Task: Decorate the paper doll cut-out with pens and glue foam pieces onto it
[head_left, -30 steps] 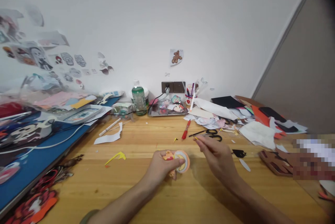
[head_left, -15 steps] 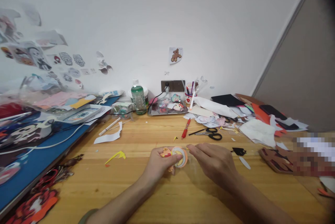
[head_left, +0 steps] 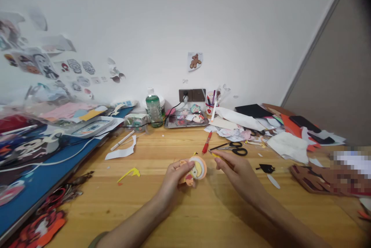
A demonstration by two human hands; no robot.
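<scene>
My left hand (head_left: 171,182) pinches a small layered cutout figure (head_left: 199,169) with a white and orange rounded edge and yellow and red parts, held above the wooden table (head_left: 162,221). To its right, my right hand (head_left: 236,172) has thumb and index finger pressed on a small yellow piece (head_left: 215,155), apart from the figure. Just beyond my right fingertips lie black-handled scissors (head_left: 239,150) and a red pen (head_left: 206,142). A tiny yellow and black scrap (head_left: 195,154) rests behind the figure.
Yellow scrap (head_left: 130,172) and curved white paper (head_left: 121,151) lie left. A metal tray (head_left: 185,125), green bottle (head_left: 154,109) and pen cup (head_left: 209,109) stand by the wall. Paper piles (head_left: 240,118) and a black cutout (head_left: 266,168) are right.
My right hand has moved slightly right and up, away from the figure, and the yellow piece now shows at its fingertips. The figure has turned in my left hand.
</scene>
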